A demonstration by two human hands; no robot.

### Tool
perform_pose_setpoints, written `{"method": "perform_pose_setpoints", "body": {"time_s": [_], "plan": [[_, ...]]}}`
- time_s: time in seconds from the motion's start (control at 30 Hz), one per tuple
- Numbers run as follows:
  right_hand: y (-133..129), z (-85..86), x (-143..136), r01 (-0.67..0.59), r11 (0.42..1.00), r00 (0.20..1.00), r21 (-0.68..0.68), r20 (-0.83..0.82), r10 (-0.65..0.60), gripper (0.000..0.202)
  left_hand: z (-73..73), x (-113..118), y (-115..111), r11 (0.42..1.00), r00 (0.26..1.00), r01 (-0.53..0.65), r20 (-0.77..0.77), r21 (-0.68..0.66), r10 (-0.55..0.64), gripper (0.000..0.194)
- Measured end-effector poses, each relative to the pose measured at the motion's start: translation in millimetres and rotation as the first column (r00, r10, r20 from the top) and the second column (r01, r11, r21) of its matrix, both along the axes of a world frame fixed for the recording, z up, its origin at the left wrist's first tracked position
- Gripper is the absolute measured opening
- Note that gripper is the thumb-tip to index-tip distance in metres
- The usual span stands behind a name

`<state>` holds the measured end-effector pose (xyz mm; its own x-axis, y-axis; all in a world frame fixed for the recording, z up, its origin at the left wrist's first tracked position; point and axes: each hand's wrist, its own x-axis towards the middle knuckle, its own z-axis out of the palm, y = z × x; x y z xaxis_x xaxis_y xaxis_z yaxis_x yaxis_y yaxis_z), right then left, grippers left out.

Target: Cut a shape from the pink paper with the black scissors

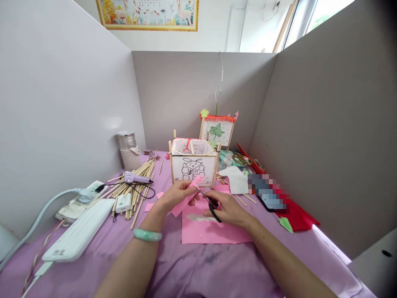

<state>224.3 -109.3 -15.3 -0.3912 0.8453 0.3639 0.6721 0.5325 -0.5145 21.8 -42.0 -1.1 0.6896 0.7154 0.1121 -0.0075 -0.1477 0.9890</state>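
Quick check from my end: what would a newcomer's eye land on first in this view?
Probably the bright pink paper sheet flat on the purple cloth, with the right hand working black-handled scissors at a pink paper strip in the left hand above it. Next, just behind the hands, the white box-shaped lantern with a line-drawn rabbit. Farther back, the red-fringed lantern with a green leaf picture.

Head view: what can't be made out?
All in the head view:
- Scissors: handles partly behind the right hand; cut depth in the pink strip too small to tell.
- Rear lantern: lower left behind the front lantern.
- Flat object: pixelated.
- Framed picture: top cut off by image edge.
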Motion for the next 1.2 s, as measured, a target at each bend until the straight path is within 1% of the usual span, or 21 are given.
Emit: {"method": "perform_pose_setpoints", "body": {"time_s": [0.07,0.17,0.3,0.47,0.77,1.2], "plan": [[-1,-5.1,-2,0.016,0.998,1.000,0.055,0.007,-0.016,0.041,1.1,1,-1,1.000,1.000,0.009,-0.006,0.007,-0.009,0.031],[-2,-9.4,-2,0.033,0.995,0.999,0.098,0.026,-0.036,0.044,2.5,1,-2,1.000,1.000,0.024,-0.021,0.019,-0.023,0.032],[-1,-11.9,-1,0.040,0.992,0.999,0.116,0.031,-0.043,0.044,2.8,1,-3,0.999,0.998,0.044,-0.037,0.029,-0.043,0.031],[-2,-14.8,0,0.039,0.989,0.999,0.145,0.018,-0.042,0.044,2.6,1,-3,0.999,0.998,0.040,-0.046,0.025,-0.039,0.030],[0,-20.1,0,0.035,0.973,0.999,0.228,0.001,-0.037,0.043,0.0,2,0,0.999,0.998,0.054,-0.013,0.005,-0.054,0.031],[0,-22.5,1,0.027,0.959,1.000,0.281,0.002,-0.029,0.043,0.3,5,-1,0.997,0.997,0.069,0.022,-0.027,-0.069,0.026]]}}
